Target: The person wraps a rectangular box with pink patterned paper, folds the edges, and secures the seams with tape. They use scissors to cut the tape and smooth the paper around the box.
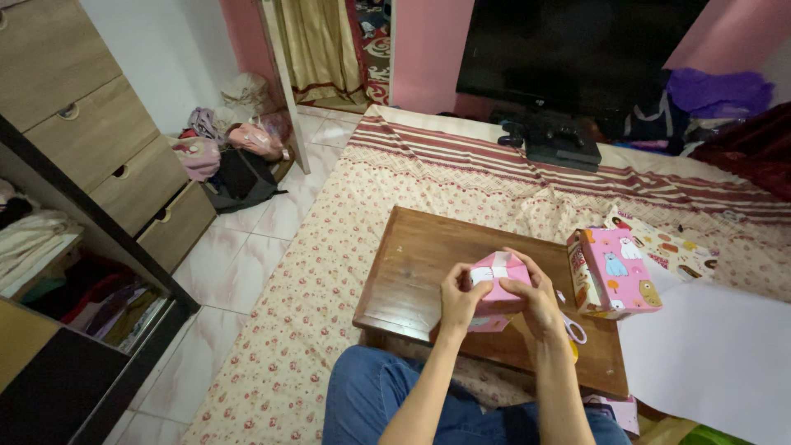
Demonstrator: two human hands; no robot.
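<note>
Head view, looking down over a low wooden table (pixel 412 264) set on a floral cloth (pixel 329 247) spread across the floor.

Both hands meet above the near half of the table, closed around a small box wrapped in pink paper (pixel 494 284). Left hand (pixel 458 300) grips the box's left side — thumb laid up over the top fold, remaining fingers wrapped behind or below, not fully visible. Right hand (pixel 535 301) clamps the right side, fingers curled over the top edge and pressing the paper flap down. A white patch shows on the top face between the two thumbs; cannot tell whether it is tape or the paper's reverse side. The box is held up off the tabletop, tilted slightly toward the camera.

Just right of the right hand, scissors (pixel 574 330) with pale handles lie on the table, partly hidden by the wrist. Further right, at the table's far right corner, stands a larger pink box with cartoon animals (pixel 618 276). A sheet of patterned wrapping paper (pixel 676 251) lies behind it on the cloth, and a large white sheet (pixel 717 354) beside the table at right.

Blue-jeaned knee (pixel 371 395) at bottom edge.
</note>
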